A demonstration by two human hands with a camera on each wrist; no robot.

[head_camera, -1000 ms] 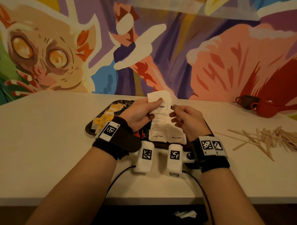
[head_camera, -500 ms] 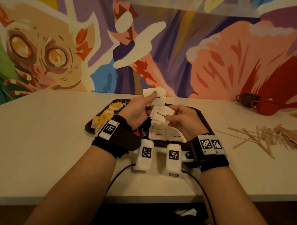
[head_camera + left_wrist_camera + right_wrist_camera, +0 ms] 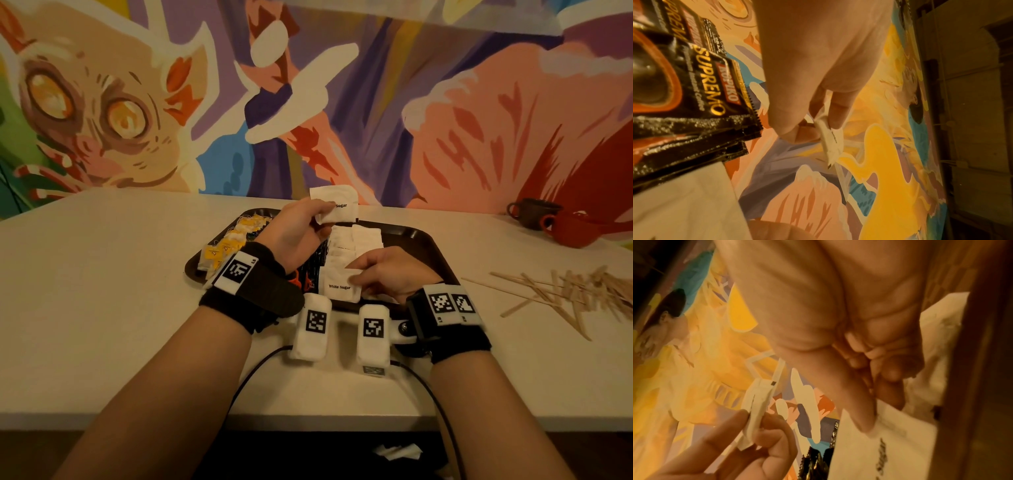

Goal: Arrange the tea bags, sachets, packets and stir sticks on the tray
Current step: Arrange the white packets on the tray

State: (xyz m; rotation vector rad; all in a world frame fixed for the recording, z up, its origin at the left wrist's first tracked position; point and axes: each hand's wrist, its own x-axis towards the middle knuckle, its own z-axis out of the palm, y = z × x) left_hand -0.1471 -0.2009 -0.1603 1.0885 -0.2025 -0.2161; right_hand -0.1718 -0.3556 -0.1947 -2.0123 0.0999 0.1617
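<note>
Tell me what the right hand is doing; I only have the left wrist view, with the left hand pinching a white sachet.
Observer: The right hand pinches a corner of another white sachet at the near edge of the tray.
Operator: Where are the stir sticks?
Observer: The stir sticks lie scattered on the table, right of the tray.
Operator: And the tea bags?
Observer: The yellow tea bags sit in a row along the left side of the tray.
</note>
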